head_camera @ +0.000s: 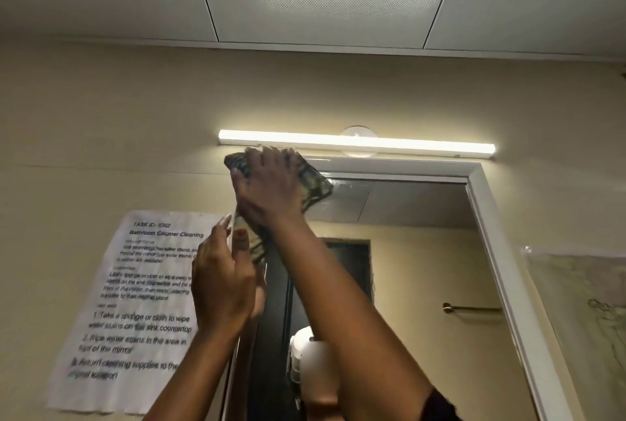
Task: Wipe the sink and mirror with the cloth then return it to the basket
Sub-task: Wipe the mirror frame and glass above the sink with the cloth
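Observation:
The white-framed mirror (423,217) hangs on the beige wall, filling the lower right of the head view. My right hand (271,187) is raised to its top left corner and presses a dark patterned cloth (313,188) against the frame and glass. The cloth's lower end hangs down to my left hand (223,281), whose thumb and fingers pinch it just below the right wrist. The sink and the basket are out of view.
A lit strip light (355,142) is mounted just above the mirror. A printed task sheet (135,312) is taped to the wall at the left. Another plastic-covered sheet (582,319) hangs at the right. The mirror reflects a towel bar (471,308) and a dark door.

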Demonstrator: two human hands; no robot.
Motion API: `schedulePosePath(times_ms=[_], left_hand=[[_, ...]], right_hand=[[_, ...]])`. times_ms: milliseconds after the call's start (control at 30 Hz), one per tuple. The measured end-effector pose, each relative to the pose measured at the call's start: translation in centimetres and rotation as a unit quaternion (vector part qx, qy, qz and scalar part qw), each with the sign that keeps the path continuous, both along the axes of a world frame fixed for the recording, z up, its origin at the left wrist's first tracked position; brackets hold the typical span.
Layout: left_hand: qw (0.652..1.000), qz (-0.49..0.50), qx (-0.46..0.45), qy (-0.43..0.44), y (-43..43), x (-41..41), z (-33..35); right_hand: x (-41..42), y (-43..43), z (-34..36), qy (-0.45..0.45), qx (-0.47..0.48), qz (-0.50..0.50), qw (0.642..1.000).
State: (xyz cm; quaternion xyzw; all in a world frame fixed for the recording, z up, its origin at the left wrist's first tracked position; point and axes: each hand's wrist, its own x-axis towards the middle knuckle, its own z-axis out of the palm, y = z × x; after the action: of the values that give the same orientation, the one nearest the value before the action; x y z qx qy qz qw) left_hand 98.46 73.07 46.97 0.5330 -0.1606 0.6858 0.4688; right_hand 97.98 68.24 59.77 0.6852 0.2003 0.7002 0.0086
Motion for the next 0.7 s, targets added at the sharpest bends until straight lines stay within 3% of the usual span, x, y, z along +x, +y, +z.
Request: schedulePosePath(times_ms=[200, 500, 700], left_hand=[[0.999, 0.038, 0.016, 0.020, -0.2, 0.0, -0.1], [0.999, 0.025, 0.023, 0.008, 0.0, 0.9, 0.0], [1.000, 0.012, 0.021, -0.006, 0.1, 1.0, 0.0]], right_hand=[[0.3, -2.5, 1.8, -0.020, -0.097, 0.008, 0.995], [-5.2, -26.0, 2.5, -0.091, 0.146, -0.083, 0.982], [-4.9, -28.3, -1.2, -0.058, 0.186, -0.034, 0.980]])
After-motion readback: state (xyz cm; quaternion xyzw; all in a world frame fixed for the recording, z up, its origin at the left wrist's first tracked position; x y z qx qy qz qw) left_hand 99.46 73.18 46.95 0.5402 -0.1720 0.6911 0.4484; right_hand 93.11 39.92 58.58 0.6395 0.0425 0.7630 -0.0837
